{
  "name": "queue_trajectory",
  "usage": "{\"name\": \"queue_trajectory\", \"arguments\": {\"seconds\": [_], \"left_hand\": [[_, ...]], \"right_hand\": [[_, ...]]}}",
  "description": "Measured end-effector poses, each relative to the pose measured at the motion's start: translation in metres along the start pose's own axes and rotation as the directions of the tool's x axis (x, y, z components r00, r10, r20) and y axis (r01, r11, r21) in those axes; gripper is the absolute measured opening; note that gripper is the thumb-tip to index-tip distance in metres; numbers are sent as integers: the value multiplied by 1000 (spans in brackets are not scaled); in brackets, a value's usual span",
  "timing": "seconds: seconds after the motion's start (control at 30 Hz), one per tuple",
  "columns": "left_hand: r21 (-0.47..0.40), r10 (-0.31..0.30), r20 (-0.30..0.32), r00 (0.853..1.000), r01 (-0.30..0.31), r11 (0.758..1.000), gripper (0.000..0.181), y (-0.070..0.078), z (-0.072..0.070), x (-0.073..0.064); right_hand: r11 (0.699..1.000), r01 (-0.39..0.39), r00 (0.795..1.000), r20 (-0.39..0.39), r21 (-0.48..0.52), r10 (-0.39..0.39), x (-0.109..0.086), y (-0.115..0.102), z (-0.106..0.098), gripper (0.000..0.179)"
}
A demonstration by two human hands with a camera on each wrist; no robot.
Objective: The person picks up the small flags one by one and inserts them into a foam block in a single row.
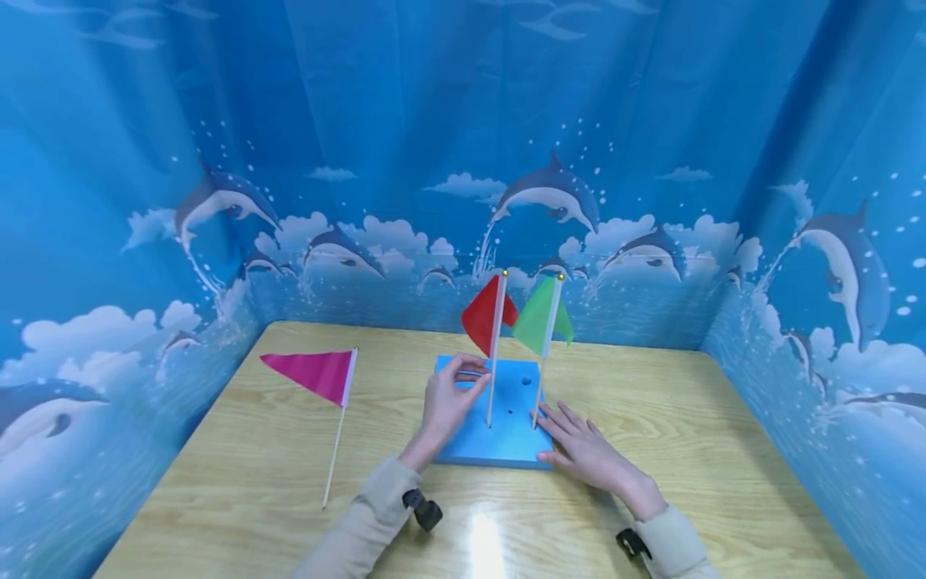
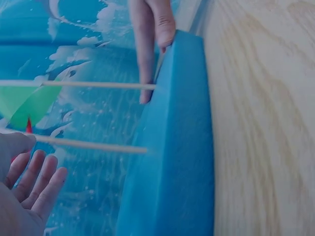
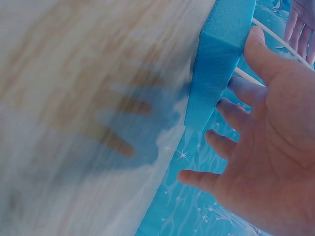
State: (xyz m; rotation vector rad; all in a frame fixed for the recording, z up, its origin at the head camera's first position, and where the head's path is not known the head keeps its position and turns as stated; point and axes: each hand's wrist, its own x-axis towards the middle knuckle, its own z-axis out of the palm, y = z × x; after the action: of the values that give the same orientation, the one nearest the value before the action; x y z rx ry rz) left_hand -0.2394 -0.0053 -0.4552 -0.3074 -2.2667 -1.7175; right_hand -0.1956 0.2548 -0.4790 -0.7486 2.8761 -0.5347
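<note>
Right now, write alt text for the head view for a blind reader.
A person's left hand is beside a red flag standing in a blue block; their right hand touches the block's right edge, near a standing green flag. A pink flag lies left of the block on a wooden table, with a dolphin-print curtain behind.

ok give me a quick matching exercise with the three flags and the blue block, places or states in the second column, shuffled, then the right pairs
Things
1. red flag
2. pink flag
3. green flag
4. blue block

Places and states
A. holds up two sticks
B. standing, the right one of the upright pair in the head view
C. lying on the table, apart from the others
D. standing, the left one of the upright pair in the head view

Pairs: 1-D, 2-C, 3-B, 4-A
</note>
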Motion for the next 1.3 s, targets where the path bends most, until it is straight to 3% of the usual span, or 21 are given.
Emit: {"name": "queue_trajectory", "arguments": {"seconds": [0.17, 0.3, 0.43, 0.57, 0.9, 1.07, 1.2, 1.3], "left_hand": [[-18, -12, -44, 999, 11, 1000, 25, -6, -22, 3], [-114, -25, -67, 997, 18, 993, 25, -15, -42, 5], [-175, -88, -87, 992, 72, 982, 26, -23, -63, 6], [-155, -158, -118, 980, 138, 978, 26, -28, -85, 5], [-98, -255, -174, 951, 241, 966, 28, -46, -132, -4], [32, -303, -203, 931, 316, 948, 30, -55, -153, -14], [241, -277, -207, 938, 323, 915, 29, -61, -169, -26], [369, -265, -194, 944, 321, 872, 26, -64, -178, -35]], "right_hand": [[1000, -2, 1000, 5, 2, 2, 0, 0, -1, 67], [1000, -13, 1000, 11, 11, 13, -1, 0, -2, 68], [1000, -14, 1000, 20, 19, 14, -2, 0, -3, 68], [1000, -6, 1000, 22, 23, 5, -3, 0, -3, 67], [1000, -2, 1000, 5, 21, 2, -4, -1, -4, 67], [1000, 1, 1000, 6, 20, -2, -3, -2, -4, 67], [1000, 1, 1000, 8, 22, -1, -2, -2, -4, 67], [1000, 2, 1000, 11, 22, -2, -2, -3, -4, 67]]}}
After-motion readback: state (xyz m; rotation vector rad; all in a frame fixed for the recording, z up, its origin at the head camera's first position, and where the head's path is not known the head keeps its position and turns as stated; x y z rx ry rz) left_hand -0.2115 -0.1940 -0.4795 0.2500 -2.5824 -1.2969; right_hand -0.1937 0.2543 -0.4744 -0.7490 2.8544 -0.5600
